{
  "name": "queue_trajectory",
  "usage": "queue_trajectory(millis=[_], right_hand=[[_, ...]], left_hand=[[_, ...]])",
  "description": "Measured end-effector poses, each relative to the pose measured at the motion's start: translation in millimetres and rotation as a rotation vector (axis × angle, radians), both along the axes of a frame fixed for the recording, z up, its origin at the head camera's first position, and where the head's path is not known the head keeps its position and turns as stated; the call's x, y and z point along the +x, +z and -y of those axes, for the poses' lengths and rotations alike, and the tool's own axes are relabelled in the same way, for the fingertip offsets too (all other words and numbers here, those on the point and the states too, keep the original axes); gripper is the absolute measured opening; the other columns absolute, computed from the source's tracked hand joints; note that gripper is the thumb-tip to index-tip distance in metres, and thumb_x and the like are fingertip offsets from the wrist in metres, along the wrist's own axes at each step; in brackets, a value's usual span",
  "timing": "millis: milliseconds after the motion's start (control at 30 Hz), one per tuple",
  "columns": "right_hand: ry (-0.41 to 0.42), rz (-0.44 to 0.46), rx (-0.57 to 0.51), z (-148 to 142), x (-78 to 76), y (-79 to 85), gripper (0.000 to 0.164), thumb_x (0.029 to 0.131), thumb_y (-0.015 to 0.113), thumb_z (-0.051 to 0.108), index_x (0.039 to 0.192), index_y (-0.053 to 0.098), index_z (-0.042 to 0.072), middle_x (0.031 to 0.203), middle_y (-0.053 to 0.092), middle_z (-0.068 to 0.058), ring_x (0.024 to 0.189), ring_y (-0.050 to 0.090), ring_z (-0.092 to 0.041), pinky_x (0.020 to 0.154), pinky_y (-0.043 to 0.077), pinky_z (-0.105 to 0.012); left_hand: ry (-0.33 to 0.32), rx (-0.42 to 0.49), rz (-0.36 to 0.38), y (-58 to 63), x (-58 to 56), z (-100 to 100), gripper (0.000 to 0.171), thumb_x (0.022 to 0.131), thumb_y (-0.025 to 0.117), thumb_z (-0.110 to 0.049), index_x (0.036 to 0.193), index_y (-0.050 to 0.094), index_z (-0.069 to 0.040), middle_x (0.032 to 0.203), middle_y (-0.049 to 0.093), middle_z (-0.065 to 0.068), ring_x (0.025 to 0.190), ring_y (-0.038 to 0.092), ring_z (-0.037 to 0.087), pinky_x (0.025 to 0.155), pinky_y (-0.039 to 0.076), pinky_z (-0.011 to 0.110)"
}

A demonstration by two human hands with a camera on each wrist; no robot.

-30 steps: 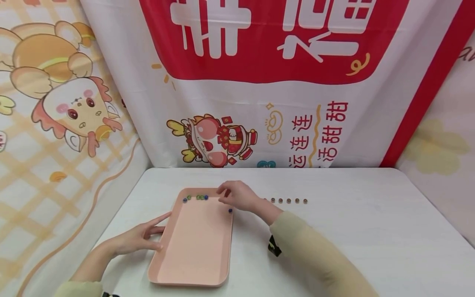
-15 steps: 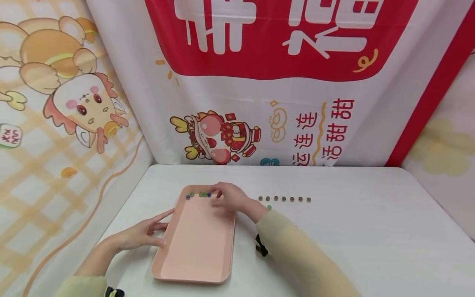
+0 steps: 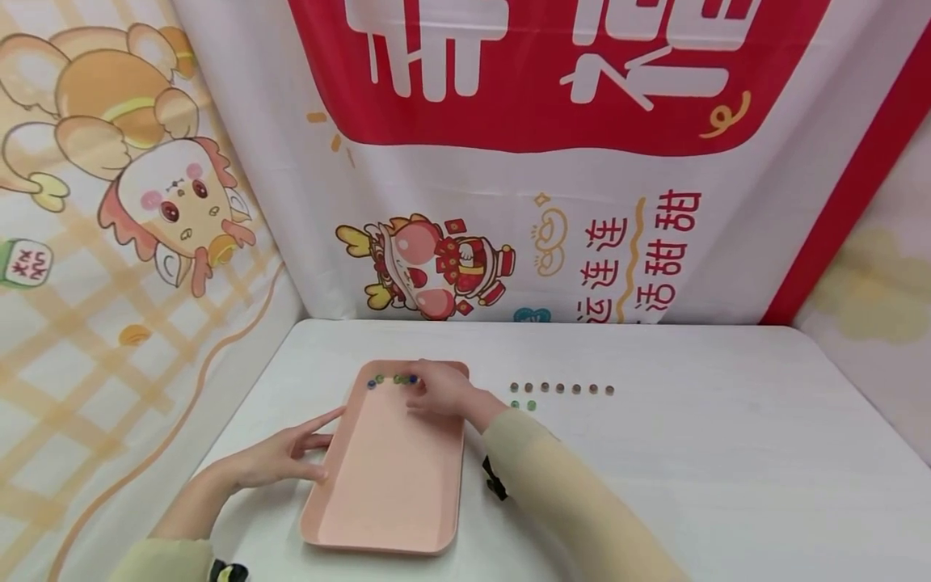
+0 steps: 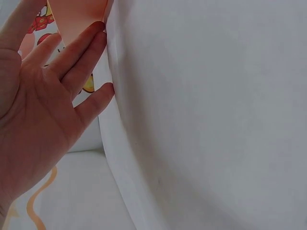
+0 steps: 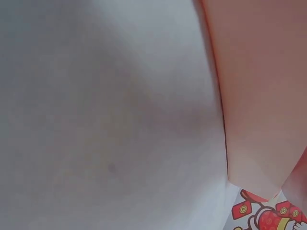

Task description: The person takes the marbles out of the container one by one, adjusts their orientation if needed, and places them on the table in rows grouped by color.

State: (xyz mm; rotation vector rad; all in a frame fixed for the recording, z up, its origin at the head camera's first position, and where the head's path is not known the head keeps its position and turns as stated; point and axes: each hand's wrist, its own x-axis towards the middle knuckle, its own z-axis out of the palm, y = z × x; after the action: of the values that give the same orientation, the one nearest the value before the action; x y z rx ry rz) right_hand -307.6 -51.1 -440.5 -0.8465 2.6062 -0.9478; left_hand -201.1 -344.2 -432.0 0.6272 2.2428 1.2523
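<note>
White table (image 3: 655, 453), pink tray (image 3: 393, 477) of blue and green marbles (image 3: 397, 379), left hand (image 3: 284, 458) outspread, right hand (image 3: 436, 390) grip unclear

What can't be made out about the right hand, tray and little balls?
Head view: whether the right hand pinches a ball; its fingers hide that.
Head view: any pattern on the little balls in the tray; too small.
Left wrist view: most of the tray; cut off by the top edge.
Right wrist view: likewise, by the right edge.
</note>
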Motion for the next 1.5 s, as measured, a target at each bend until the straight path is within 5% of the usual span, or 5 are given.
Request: queue_trajectory(millis=[333, 833, 1000, 1233, 1500], right_hand=[[0.016, -0.014, 0.058, 5, -5.9, -3.4, 0.054, 0.09, 0.071, 0.027, 0.14, 0.052, 0.019, 0.114, 0.059, 0.002, 0.093, 0.052, -0.012, 0.084, 0.044, -0.025], [0.068, -0.182, 0.191, 11, -7.1, -4.5, 0.041, 0.092, 0.068, 0.028, 0.131, 0.061, 0.015, 0.089, 0.056, 0.003, 0.075, 0.05, -0.008, 0.071, 0.04, -0.024], [0.082, -0.196, 0.178, 11, -7.0, -4.9, 0.025, 0.092, 0.069, 0.02, 0.117, 0.068, 0.016, 0.096, 0.061, 0.007, 0.081, 0.053, -0.007, 0.076, 0.045, -0.021], [0.075, -0.168, 0.131, 10, -7.3, -5.5, 0.01, 0.092, 0.068, 0.009, 0.095, 0.07, 0.018, 0.092, 0.061, 0.007, 0.085, 0.054, -0.009, 0.078, 0.046, -0.02], [0.061, -0.153, 0.089, 10, -5.0, -5.1, 0.011, 0.091, 0.068, 0.007, 0.094, 0.07, 0.017, 0.091, 0.063, 0.008, 0.084, 0.055, -0.007, 0.078, 0.046, -0.02]], left_hand=[[0.013, -0.026, 0.001, 0.7, 0.8, -2, 0.089, 0.09, 0.071, -0.014, 0.156, 0.013, -0.008, 0.142, 0.044, 0.027, 0.132, 0.038, 0.044, 0.101, 0.027, 0.062], [0.015, -0.023, -0.007, 1.2, 1.5, -2, 0.09, 0.089, 0.072, -0.014, 0.156, 0.012, -0.006, 0.141, 0.046, 0.027, 0.132, 0.038, 0.045, 0.102, 0.023, 0.065], [0.023, -0.027, 0.0, 2.1, 1.8, -1, 0.09, 0.089, 0.072, -0.014, 0.156, 0.012, -0.007, 0.141, 0.046, 0.027, 0.132, 0.037, 0.045, 0.102, 0.021, 0.067], [0.025, -0.031, 0.003, 2.1, -0.2, -1, 0.089, 0.089, 0.072, -0.014, 0.156, 0.013, -0.007, 0.141, 0.046, 0.027, 0.132, 0.038, 0.044, 0.102, 0.028, 0.06], [0.009, 0.031, 0.024, 1.3, 1.2, 0, 0.089, 0.09, 0.07, -0.01, 0.156, 0.012, -0.006, 0.144, 0.038, 0.03, 0.133, 0.033, 0.048, 0.096, 0.039, 0.024]])
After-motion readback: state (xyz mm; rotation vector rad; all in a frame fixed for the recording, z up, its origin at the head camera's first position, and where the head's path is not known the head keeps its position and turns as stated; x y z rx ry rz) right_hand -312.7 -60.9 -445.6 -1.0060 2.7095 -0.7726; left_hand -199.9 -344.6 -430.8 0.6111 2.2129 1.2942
